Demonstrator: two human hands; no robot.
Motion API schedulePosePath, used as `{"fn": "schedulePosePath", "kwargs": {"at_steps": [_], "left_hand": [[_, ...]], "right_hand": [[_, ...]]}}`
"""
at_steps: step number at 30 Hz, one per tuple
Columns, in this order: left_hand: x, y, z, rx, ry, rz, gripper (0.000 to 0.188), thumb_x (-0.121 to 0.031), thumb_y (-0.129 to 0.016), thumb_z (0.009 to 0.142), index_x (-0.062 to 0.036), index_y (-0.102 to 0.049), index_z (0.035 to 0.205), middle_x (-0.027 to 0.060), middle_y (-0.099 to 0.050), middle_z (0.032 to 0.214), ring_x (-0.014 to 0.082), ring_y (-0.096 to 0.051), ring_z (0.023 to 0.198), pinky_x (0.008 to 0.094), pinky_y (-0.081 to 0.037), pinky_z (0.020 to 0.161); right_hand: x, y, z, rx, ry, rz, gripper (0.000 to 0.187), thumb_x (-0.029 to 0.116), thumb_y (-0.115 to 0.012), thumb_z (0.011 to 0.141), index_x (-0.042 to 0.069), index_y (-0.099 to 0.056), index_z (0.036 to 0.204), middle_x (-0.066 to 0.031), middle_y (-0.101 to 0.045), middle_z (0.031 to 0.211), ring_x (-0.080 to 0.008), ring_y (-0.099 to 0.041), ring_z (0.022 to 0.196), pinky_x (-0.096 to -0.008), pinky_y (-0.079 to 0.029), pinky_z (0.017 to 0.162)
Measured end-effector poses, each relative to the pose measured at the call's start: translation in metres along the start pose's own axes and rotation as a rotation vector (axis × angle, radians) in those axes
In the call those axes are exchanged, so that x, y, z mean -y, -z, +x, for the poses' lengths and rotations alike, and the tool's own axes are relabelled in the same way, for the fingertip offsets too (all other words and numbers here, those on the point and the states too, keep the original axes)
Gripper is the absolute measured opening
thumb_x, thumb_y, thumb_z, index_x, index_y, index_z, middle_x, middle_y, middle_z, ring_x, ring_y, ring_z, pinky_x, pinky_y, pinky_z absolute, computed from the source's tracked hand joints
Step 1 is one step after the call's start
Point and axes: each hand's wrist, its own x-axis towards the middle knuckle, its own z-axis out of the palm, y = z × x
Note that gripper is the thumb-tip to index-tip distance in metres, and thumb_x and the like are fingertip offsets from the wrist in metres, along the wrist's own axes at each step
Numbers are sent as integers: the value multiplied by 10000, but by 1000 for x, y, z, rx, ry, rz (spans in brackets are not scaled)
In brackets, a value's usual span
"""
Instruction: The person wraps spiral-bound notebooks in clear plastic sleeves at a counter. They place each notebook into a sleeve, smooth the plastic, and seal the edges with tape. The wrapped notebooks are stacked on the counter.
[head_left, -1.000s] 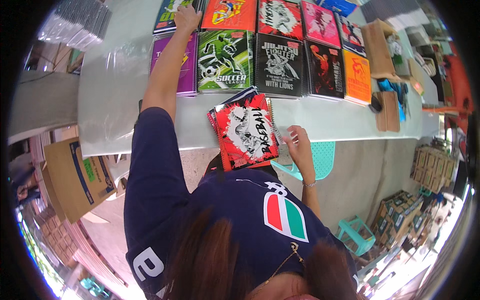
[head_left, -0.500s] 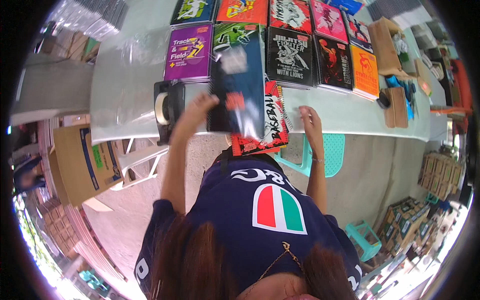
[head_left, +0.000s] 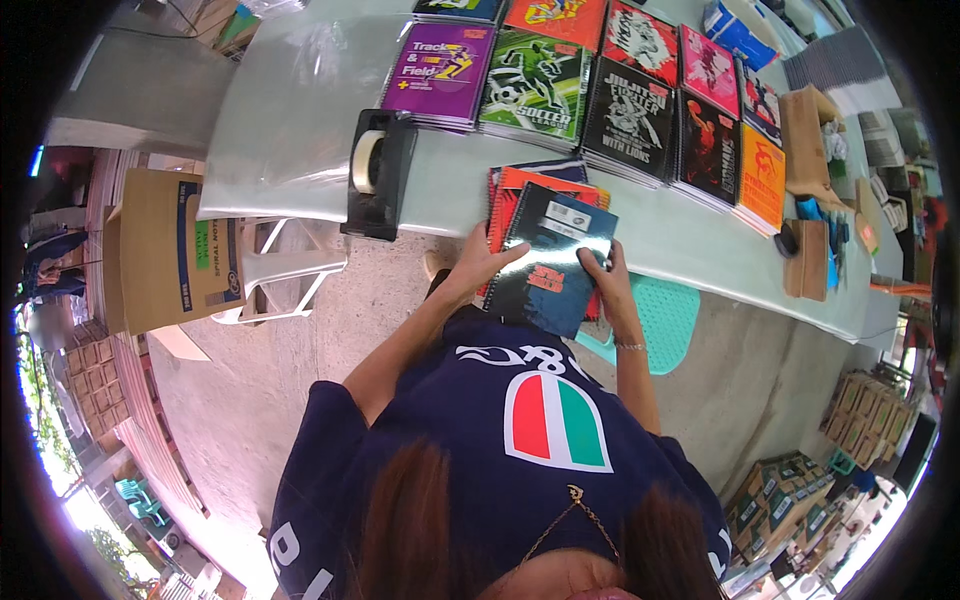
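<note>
A dark blue spiral notebook (head_left: pixel 550 270) lies face down or back up, I cannot tell which, on a small stack of red and orange notebooks (head_left: pixel 516 186) at the table's near edge. My left hand (head_left: pixel 480 266) grips the stack's left side, thumb on the dark cover. From the right, my right hand (head_left: pixel 612 280) holds the opposite edge, its thumb also pressing on top. The fingers beneath are partly hidden. Just beyond the stack are piles of spiral notebooks, among them a green one (head_left: pixel 533 88) and a black one (head_left: pixel 630 115).
A black tape dispenser (head_left: pixel 395 175) stands left of my hands on the pale table (head_left: pixel 275 130). Purple (head_left: pixel 440 72) and orange (head_left: pixel 763 170) notebooks sit in the rows. Right of them are a brown paper bag (head_left: pixel 805 140) and a small cardboard holder (head_left: pixel 806 265). A teal stool (head_left: pixel 668 325) stands below the edge.
The dark blue notebook has come down from over the green pile onto the small stack. My right hand, earlier apart from the stack, has closed on its right edge. The view has shifted.
</note>
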Motion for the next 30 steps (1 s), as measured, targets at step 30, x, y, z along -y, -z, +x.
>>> {"fn": "schedulePosePath", "kwargs": {"at_steps": [30], "left_hand": [[-128,566,10,-57,-269,246,677,-125,-845,729,-9,-465,1277,58,-651,1083,170,-618,1027,292,-499,925]], "right_hand": [[154,-538,98,246,413,-100,851,90,-855,682,32,-370,1378,-101,-557,1249,-214,-534,1149,-338,-408,1022]]}}
